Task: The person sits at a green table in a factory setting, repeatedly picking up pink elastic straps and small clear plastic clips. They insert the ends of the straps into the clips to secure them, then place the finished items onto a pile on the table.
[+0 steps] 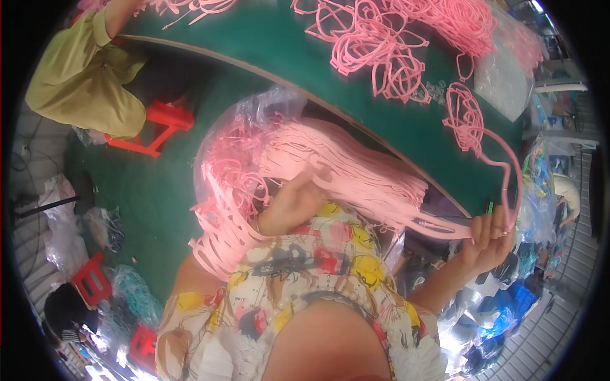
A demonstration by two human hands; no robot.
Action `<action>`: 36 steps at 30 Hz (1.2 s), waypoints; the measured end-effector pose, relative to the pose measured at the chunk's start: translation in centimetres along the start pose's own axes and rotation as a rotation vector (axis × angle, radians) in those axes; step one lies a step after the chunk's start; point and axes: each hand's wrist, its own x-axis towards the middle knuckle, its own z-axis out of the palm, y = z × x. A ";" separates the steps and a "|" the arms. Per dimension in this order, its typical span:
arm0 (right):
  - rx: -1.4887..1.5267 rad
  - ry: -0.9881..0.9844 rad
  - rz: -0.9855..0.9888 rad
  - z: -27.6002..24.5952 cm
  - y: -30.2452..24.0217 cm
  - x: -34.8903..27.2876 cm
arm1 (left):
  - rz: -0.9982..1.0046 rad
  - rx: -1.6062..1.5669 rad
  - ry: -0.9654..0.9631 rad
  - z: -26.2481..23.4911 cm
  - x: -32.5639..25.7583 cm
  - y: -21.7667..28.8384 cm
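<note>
A thick bundle of flat pink straps (343, 162) lies across my lap, below the table's edge. Its left part spills down beside my left arm. My left hand (295, 202) is closed on the near side of the bundle, its fingertips partly hidden among the straps. Out to the right, my right hand (486, 244) pinches the ends of a few straps stretched from the bundle. A pink cord (518, 181) runs from these fingers up to a small tangled coil (465, 120) on the table. Something small and green shows by the right fingertips.
The green table (279, 54) curves across the front, with piles of pink cords (381, 57) and a clear plastic bag (505, 82) on it. Another person's arm and green clothing (89, 89) are at the far left, beside a red stool (159, 130). Plastic bags crowd the lower right.
</note>
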 end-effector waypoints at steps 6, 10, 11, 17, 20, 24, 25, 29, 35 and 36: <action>-0.114 -0.078 0.219 -0.3 3.8 -1.9 | 0.071 0.471 -0.094 2.8 -1.1 -0.5; 0.006 -0.143 0.325 -0.6 7.1 -2.9 | 0.247 0.684 -0.172 5.8 -1.4 0.1; 0.020 -0.159 0.351 -0.4 8.0 -3.1 | 0.241 0.689 -0.172 6.5 -1.5 0.2; -0.132 -0.106 0.673 -3.8 11.8 -5.1 | 0.234 0.677 -0.322 8.8 -1.4 0.8; -0.642 -0.195 0.509 -4.4 11.8 -4.9 | 0.261 0.845 -0.249 9.1 -1.5 0.5; -1.471 -0.406 -0.153 3.3 10.7 -2.4 | 0.254 1.008 -0.166 9.8 -1.2 -1.1; -1.571 -0.463 -0.235 4.4 10.8 -2.3 | 0.248 1.044 -0.174 10.2 -1.2 -1.5; -1.323 -0.360 -0.112 3.3 12.8 -2.2 | 0.403 1.265 -0.197 11.5 -1.2 -1.9; -0.805 -0.237 0.042 2.4 12.3 -3.2 | 0.627 1.490 -0.318 11.1 -0.4 -2.0; -0.772 -0.264 0.044 2.5 12.4 -3.3 | 0.627 1.527 -0.324 11.3 -0.4 -2.0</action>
